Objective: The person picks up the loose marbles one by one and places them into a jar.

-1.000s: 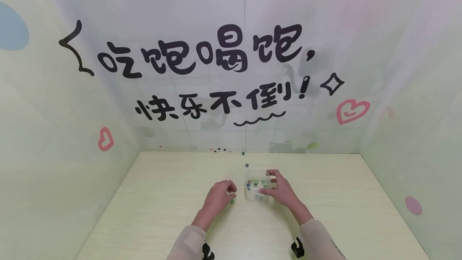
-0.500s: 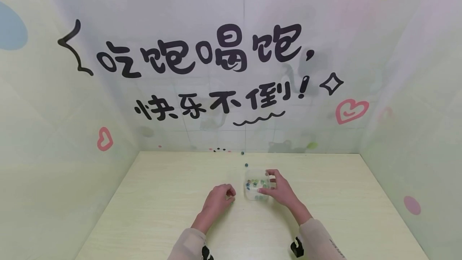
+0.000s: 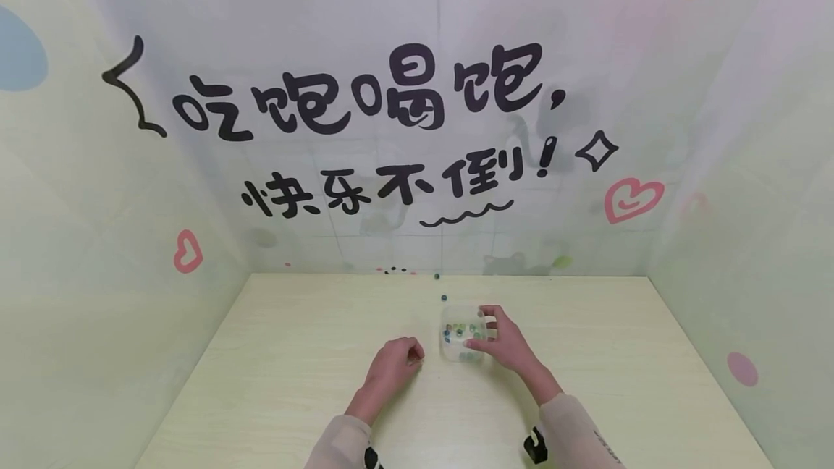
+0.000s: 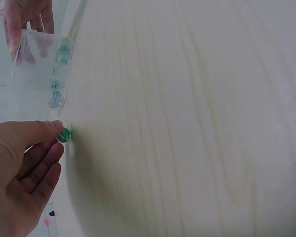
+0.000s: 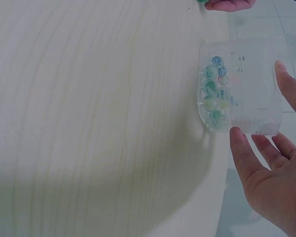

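My left hand (image 3: 393, 365) is low over the table, left of the container. In the left wrist view its thumb and index finger pinch a green glass marble (image 4: 64, 135) close at the wood surface; from the head the fingers hide most of it. On the other side, my right hand (image 3: 510, 344) grips a clear plastic container (image 5: 256, 84) by its side, thumb and fingers spread around the wall. The container stands upright on the table. Several blue, green and yellowish marbles (image 5: 210, 88) lie on its bottom.
Two dark marbles lie behind the container, the nearer marble (image 3: 444, 297) just beyond its rim and the farther marble (image 3: 437, 276) against the back wall. Printed sheets (image 3: 417, 252) enclose the light wooden table (image 3: 293, 324) at the back and both sides.
My left hand has lowered slightly toward the front, and its fingers have come together on the green marble that showed beside them. The right hand and container stay in place.
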Demonstrator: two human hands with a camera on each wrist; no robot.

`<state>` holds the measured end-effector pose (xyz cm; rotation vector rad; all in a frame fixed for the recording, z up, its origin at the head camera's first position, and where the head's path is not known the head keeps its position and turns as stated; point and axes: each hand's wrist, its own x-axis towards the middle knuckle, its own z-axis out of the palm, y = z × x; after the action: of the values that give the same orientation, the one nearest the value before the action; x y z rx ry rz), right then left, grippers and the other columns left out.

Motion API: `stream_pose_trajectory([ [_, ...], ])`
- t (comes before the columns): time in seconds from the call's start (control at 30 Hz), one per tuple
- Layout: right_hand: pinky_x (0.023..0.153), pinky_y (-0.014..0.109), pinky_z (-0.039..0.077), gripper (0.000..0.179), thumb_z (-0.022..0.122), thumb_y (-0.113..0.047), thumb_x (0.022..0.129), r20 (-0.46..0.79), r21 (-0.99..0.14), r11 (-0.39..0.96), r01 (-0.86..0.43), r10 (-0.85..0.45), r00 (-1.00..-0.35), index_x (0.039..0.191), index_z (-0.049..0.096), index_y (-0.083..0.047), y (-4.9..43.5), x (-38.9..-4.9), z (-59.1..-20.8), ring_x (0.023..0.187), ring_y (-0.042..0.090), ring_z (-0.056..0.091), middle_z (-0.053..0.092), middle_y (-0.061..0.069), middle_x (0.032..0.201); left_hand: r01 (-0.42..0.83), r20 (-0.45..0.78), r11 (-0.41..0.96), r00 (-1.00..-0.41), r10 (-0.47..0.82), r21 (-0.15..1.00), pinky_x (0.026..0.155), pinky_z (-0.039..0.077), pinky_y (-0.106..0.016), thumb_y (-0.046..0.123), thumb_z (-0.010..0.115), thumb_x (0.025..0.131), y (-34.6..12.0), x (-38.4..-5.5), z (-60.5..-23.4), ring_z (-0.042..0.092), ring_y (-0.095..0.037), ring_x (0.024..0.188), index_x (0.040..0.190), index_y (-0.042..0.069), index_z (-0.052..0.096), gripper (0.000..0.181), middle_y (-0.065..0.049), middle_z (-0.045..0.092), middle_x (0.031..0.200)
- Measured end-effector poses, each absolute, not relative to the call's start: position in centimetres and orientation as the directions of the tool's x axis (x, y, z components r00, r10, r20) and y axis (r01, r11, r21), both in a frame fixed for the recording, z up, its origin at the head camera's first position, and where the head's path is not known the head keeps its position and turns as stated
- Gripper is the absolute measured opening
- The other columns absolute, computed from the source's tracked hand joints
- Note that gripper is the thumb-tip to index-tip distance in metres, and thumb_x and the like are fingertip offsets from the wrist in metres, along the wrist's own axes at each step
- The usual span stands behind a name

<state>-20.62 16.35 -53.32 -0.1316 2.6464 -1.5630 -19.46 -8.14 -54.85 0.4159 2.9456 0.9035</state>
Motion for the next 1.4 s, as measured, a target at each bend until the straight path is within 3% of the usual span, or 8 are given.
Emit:
stream_pose_trajectory([
  [0.43,0.1,0.051,0.053,0.075,0.083,-0.019,0.081,-0.024,-0.878,0.478,-0.025,-0.095,-0.995,0.142,0.043,-0.001,16.2,-20.7,-53.3,0.128,0.041,0.055,0.05,0.019,0.144,0.256,0.065,0.784,-0.961,0.267,0.566,0.064,0.049,-0.02,0.001,0.077,0.082,-8.1,-19.4,-55.0,0.055,-0.006,0.072,0.084,0.013,0.068,0.015,0.004,0.065,0.079],
  [1.4,0.1,0.051,0.053,0.073,0.082,-0.017,0.082,-0.036,-0.882,0.471,-0.007,-0.082,-0.996,0.141,0.043,-0.001,16.0,-20.7,-53.3,0.128,0.042,0.054,0.048,0.02,0.146,0.307,0.137,0.796,-0.951,0.277,0.521,0.074,0.056,-0.026,0.007,0.076,0.086,-6.1,-20.8,-50.6,0.066,-0.016,0.086,0.093,0.015,0.07,0.012,0.002,0.07,0.091],
])
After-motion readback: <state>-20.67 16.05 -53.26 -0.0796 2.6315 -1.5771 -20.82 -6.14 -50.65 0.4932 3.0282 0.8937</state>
